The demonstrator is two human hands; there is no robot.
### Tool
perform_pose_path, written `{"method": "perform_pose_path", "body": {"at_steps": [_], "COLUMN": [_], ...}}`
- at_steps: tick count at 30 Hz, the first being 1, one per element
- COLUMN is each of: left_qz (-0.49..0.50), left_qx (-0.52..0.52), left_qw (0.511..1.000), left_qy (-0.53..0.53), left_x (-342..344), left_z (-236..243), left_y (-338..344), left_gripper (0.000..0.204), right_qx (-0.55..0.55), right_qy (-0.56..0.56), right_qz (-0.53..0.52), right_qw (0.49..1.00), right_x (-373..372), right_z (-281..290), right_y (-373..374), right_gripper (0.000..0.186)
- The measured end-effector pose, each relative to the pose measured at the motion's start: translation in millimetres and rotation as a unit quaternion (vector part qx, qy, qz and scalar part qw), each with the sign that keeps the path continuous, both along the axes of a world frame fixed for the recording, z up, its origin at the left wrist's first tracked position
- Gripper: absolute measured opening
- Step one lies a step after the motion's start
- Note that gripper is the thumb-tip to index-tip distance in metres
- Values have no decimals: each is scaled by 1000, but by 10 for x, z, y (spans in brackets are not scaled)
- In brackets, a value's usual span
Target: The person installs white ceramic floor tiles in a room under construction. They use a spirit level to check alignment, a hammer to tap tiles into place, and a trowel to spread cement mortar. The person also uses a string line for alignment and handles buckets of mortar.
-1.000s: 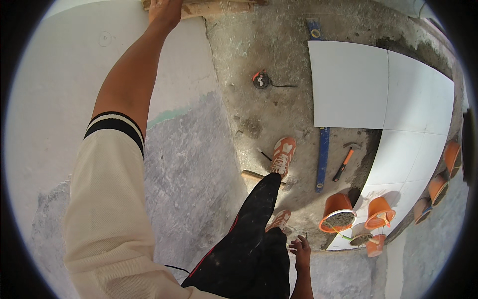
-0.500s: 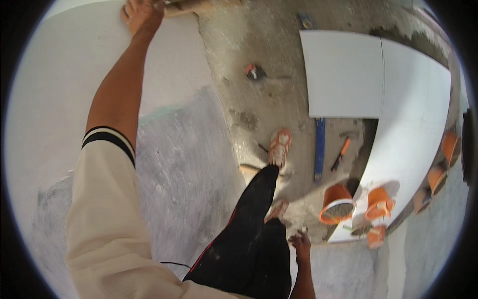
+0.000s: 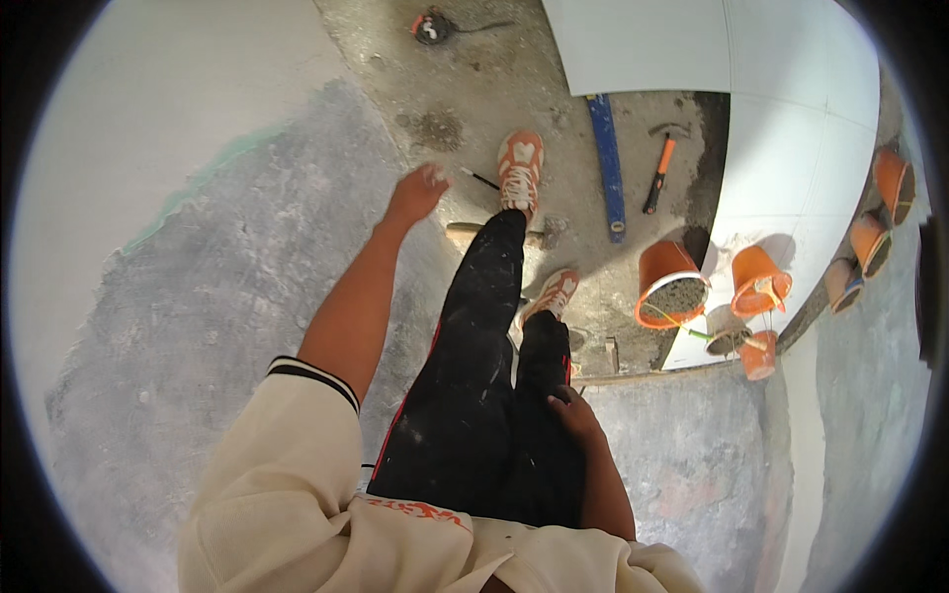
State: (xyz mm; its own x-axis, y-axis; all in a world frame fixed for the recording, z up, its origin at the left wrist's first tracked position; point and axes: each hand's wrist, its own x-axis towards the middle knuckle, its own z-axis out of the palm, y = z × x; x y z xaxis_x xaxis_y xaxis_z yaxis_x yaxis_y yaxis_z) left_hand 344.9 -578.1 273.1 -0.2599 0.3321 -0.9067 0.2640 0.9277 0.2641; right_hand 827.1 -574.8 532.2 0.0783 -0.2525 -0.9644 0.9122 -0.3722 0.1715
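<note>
My left hand (image 3: 420, 192) hangs in front of the plastered wall, above the floor edge and left of my forward shoe (image 3: 521, 168). Its fingers are curled in, with pale tips, and I cannot make out whether anything is in them. Close against my black trousers (image 3: 450, 395), at the thigh, is my right hand (image 3: 577, 413); its fingers are partly spread and nothing shows in them. Between the left hand and the shoe lies a thin black stick with a white tip (image 3: 480, 179). A piece of wood (image 3: 474, 233) lies on the floor, partly behind my leg.
A blue level (image 3: 608, 173) and an orange-handled hammer (image 3: 659, 176) lie on the floor to the right. Orange buckets (image 3: 664, 267) stand beyond, one holding grey mortar. Large white tiles (image 3: 643, 44) cover part of the floor. A tape measure (image 3: 432, 28) lies at the far side.
My left hand has come down from the wood at the far wall toward my leg. My right hand has moved in against my thigh. The view has shifted, showing more of my legs.
</note>
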Motion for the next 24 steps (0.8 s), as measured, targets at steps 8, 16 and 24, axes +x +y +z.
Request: {"method": "perform_pose_path", "body": {"at_steps": [8,16,24], "left_qz": [43,-176,-188], "left_qx": [-110,-216,-172], "left_qw": [977,960,967], "left_qy": [-178,-35,11], "left_x": [1599,2094,2461], "left_z": [660,853,819], "left_y": [-682,-455,-670], "left_gripper": [112,133,124], "right_qx": [133,177,136], "right_qy": [115,165,225], "right_qz": [114,-12,-115], "right_qw": [978,970,958], "right_x": [362,-418,-699], "right_z": [-625,-3298,-4954], "right_y": [-517,-978,-1642], "right_gripper": [55,58,83]}}
